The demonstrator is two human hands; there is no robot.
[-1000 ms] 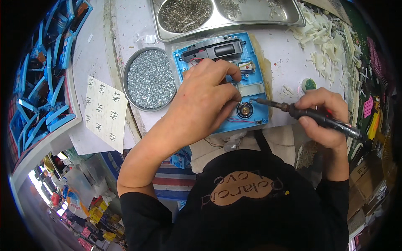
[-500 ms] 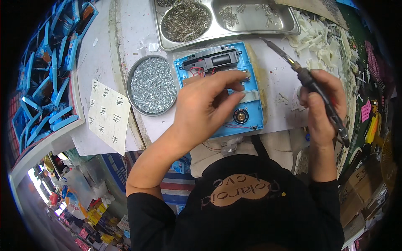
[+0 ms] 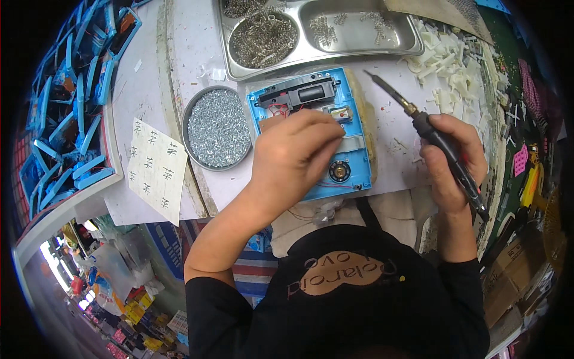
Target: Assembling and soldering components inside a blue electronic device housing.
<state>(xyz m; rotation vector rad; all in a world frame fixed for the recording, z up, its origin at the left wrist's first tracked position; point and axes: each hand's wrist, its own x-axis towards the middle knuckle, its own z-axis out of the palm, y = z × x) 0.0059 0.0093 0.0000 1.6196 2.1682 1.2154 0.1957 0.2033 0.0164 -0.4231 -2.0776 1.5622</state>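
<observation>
A blue plastic case (image 3: pixel 357 161) lies open side up in front of me. Inside it sit a black mechanism (image 3: pixel 308 94), thin red wires, a small metal-framed part (image 3: pixel 341 114), a whitish strip (image 3: pixel 351 143) and a round speaker (image 3: pixel 339 172). My left hand (image 3: pixel 293 149) is over the case's middle, thumb and fingertips pinched together beside the whitish strip; whatever they hold is hidden. My right hand (image 3: pixel 457 158) grips the black handle of a soldering iron (image 3: pixel 439 131). The iron's long dark tip points up and left, in the air right of the case.
A round bowl (image 3: pixel 186 128) of small silvery screws stands left of the case. Beyond is a metal tray (image 3: pixel 359 50) with springs. White plastic pieces (image 3: pixel 445 72) are heaped at the far right. Blue cases (image 3: pixel 78 119) fill a bin at left, near a marked paper sheet (image 3: pixel 156 170).
My left fingertips have closed together and shifted slightly left and down, uncovering the small metal-framed part. The soldering iron and my right hand have moved a little left and down.
</observation>
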